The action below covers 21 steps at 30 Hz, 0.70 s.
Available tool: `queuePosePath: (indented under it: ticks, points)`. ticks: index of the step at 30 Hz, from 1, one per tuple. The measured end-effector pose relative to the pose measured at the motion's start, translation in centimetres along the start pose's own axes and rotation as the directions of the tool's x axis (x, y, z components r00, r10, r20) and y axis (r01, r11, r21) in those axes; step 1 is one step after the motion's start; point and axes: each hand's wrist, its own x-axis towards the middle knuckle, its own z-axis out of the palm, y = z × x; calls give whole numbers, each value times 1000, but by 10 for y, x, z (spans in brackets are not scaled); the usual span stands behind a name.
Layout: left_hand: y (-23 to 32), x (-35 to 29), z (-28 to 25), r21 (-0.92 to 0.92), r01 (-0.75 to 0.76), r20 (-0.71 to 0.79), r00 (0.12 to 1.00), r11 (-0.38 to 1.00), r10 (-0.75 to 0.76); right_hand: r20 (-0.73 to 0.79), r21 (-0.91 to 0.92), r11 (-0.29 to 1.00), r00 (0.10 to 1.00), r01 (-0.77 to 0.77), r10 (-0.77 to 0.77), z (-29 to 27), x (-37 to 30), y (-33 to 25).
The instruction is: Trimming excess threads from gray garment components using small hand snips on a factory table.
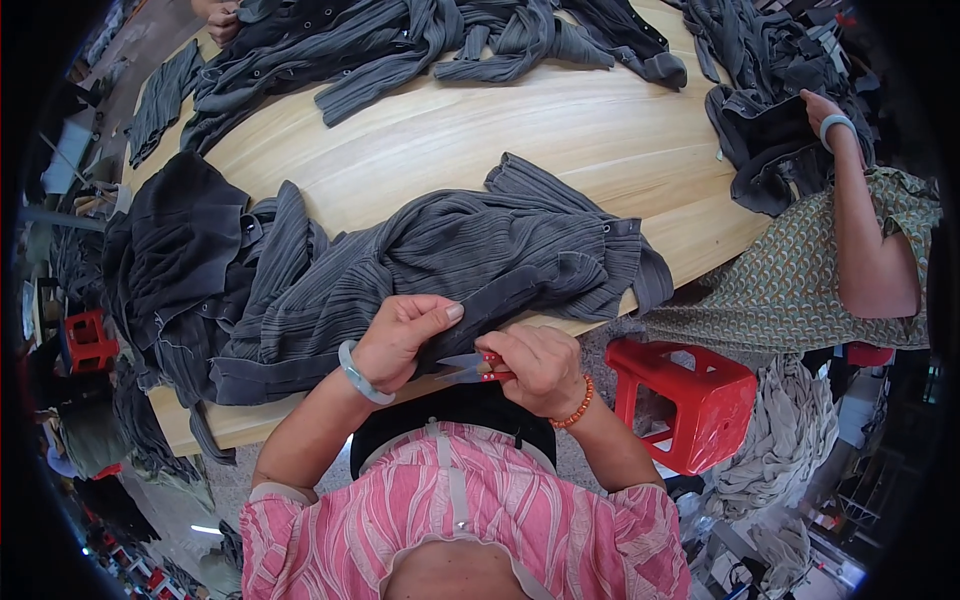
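A dark grey ribbed knit garment (450, 240) lies spread along the near edge of the wooden table. My left hand (398, 338), with a pale bangle at the wrist, pinches the garment's dark front band between thumb and fingers. Close beside it, my right hand (541, 368) is closed around thread snips (464, 377) with red grips. Their two blades stand apart and point left, just under the left hand by the band. Whether a thread lies between the blades is too small to tell.
More dark garments pile at the left (180, 240) and along the far side (400, 45) of the table (330, 165). A co-worker's hand (822, 112) holds dark cloth at the right. A red stool (690, 400) stands near pale heaped cloth (785, 440). Another person's hand (220, 22) shows far left.
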Motion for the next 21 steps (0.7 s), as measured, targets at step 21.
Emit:
queuePosePath:
  ticks: [21]
  points:
    - [2, -45, -14, 503, -121, 28, 992, 856, 124, 224, 639, 617, 878, -460, 422, -38, 35, 20]
